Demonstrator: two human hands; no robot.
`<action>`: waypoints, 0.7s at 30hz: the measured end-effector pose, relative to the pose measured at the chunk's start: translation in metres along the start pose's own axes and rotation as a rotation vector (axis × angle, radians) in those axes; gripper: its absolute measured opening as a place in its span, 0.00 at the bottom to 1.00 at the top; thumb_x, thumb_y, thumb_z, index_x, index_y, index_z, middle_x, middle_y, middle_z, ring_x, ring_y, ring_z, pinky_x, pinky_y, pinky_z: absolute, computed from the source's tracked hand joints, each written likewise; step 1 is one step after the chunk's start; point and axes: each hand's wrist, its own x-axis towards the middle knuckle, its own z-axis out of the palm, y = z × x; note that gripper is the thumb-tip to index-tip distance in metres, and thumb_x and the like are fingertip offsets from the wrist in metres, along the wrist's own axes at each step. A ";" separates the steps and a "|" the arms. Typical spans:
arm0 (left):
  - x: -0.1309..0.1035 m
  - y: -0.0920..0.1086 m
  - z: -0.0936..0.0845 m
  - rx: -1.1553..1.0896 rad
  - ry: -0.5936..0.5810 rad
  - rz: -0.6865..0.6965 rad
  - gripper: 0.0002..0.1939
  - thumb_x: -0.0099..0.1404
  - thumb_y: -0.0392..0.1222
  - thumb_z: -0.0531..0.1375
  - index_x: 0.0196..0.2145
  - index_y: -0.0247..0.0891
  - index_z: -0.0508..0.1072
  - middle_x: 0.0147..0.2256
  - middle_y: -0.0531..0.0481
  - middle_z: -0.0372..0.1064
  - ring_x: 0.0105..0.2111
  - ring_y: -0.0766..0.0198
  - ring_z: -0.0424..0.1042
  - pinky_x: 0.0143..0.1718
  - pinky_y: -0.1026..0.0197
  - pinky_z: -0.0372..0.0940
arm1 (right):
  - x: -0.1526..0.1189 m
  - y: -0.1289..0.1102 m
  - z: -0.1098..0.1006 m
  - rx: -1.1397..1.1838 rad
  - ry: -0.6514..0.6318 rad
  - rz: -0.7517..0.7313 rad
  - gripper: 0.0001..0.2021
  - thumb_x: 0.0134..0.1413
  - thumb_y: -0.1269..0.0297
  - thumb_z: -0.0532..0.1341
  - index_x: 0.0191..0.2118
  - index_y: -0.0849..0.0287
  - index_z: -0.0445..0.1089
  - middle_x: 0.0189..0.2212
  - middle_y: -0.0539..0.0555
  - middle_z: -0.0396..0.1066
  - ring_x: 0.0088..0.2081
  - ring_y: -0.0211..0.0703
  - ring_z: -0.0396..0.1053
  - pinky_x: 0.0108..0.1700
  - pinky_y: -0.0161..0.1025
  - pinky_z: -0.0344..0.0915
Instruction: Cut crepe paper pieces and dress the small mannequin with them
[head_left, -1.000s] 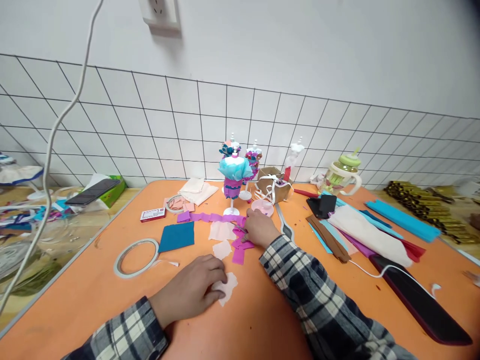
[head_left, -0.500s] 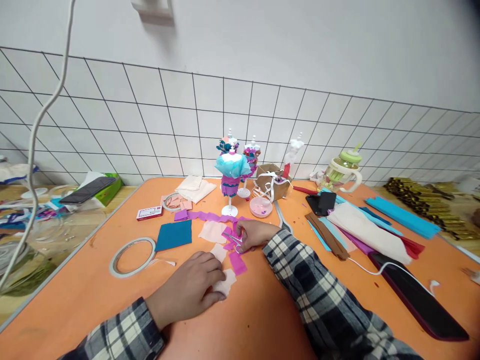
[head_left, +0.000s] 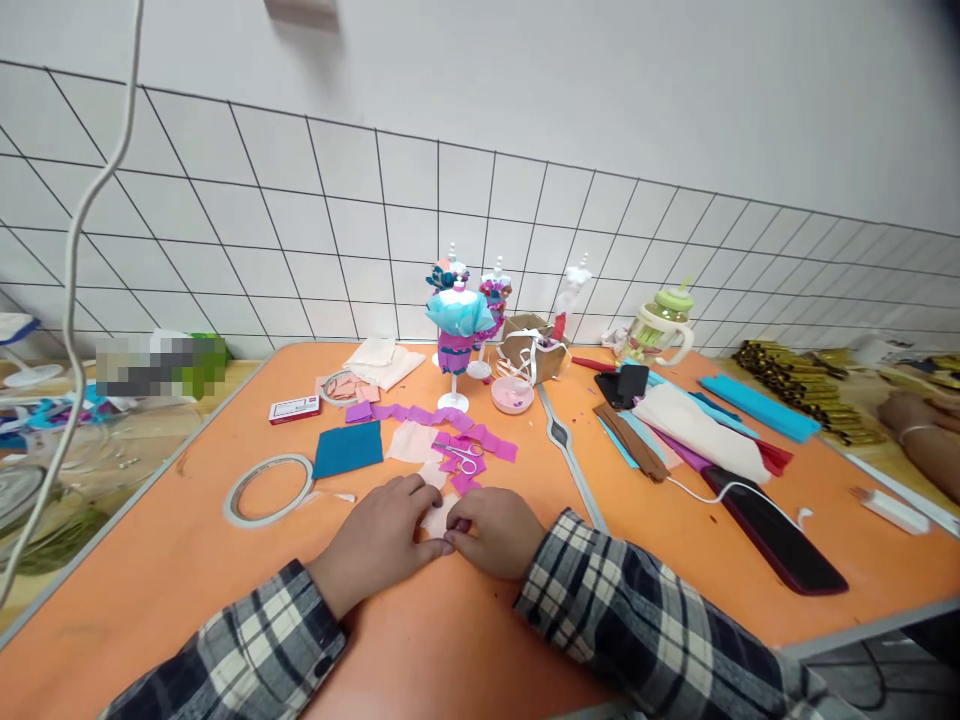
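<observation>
On the orange table (head_left: 405, 640) both hands meet at a small piece of pale pink crepe paper (head_left: 437, 522). My left hand (head_left: 384, 535) lies over its left side, thumb and fingers closed on it. My right hand (head_left: 499, 532) pinches the paper's right edge, fingertips close to my left thumb. Just beyond, small scissors (head_left: 466, 460) lie on purple paper scraps (head_left: 465, 482). More pale pink pieces (head_left: 412, 441) and a wavy purple strip (head_left: 405, 413) spread behind. A mini dress form (head_left: 454, 352) in turquoise and purple stands farther back.
To the left lie a teal paper square (head_left: 348, 450), a tape roll (head_left: 268, 490) and a small box (head_left: 295, 409). A pink dish (head_left: 513, 395), colored paper rolls (head_left: 697, 435), a black-screened device (head_left: 776, 530) and a bottle (head_left: 660, 325) stand right. Another person's hand (head_left: 926, 430) appears far right.
My right hand has let go of the scissors, which now lie on the purple scraps. It has come nearer, to the pale pink piece beside my left hand. The view has shifted slightly.
</observation>
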 end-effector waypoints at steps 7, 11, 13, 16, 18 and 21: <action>-0.006 -0.008 -0.017 -0.015 -0.028 0.305 0.05 0.64 0.40 0.59 0.39 0.42 0.73 0.41 0.47 0.69 0.43 0.56 0.67 0.44 0.55 0.61 | 0.004 0.001 -0.016 -0.187 -0.154 -0.148 0.08 0.58 0.64 0.57 0.38 0.54 0.73 0.37 0.49 0.72 0.37 0.39 0.68 0.34 0.36 0.56; -0.004 -0.008 -0.016 0.000 -0.060 0.380 0.05 0.64 0.40 0.59 0.36 0.42 0.75 0.38 0.47 0.72 0.42 0.57 0.68 0.45 0.55 0.61 | 0.005 0.008 -0.026 -0.200 -0.198 -0.199 0.08 0.58 0.65 0.57 0.38 0.54 0.74 0.37 0.50 0.73 0.38 0.39 0.68 0.36 0.35 0.57; -0.002 -0.007 -0.011 0.016 -0.071 0.365 0.06 0.65 0.37 0.57 0.35 0.42 0.75 0.35 0.48 0.72 0.40 0.58 0.69 0.45 0.55 0.61 | 0.004 0.010 -0.028 -0.189 -0.186 -0.202 0.09 0.58 0.66 0.57 0.38 0.54 0.74 0.38 0.50 0.73 0.39 0.39 0.68 0.37 0.35 0.57; 0.000 -0.006 -0.007 0.022 -0.072 0.354 0.08 0.65 0.34 0.56 0.33 0.41 0.75 0.33 0.49 0.72 0.39 0.59 0.69 0.44 0.55 0.60 | 0.002 0.009 -0.028 -0.169 -0.151 -0.172 0.10 0.58 0.66 0.56 0.39 0.55 0.75 0.39 0.51 0.73 0.40 0.39 0.68 0.38 0.36 0.58; 0.000 -0.006 -0.007 0.016 -0.073 0.353 0.08 0.64 0.34 0.56 0.33 0.41 0.75 0.33 0.50 0.73 0.38 0.59 0.69 0.44 0.55 0.60 | 0.001 0.006 -0.025 -0.146 -0.137 -0.135 0.09 0.58 0.61 0.58 0.39 0.55 0.75 0.38 0.51 0.73 0.39 0.40 0.68 0.37 0.36 0.58; -0.001 -0.004 -0.009 0.001 -0.074 0.340 0.09 0.64 0.34 0.56 0.33 0.41 0.75 0.33 0.50 0.73 0.38 0.59 0.69 0.44 0.55 0.60 | 0.001 0.001 -0.017 -0.122 -0.141 -0.088 0.10 0.56 0.57 0.60 0.39 0.54 0.75 0.38 0.50 0.72 0.38 0.40 0.68 0.36 0.35 0.59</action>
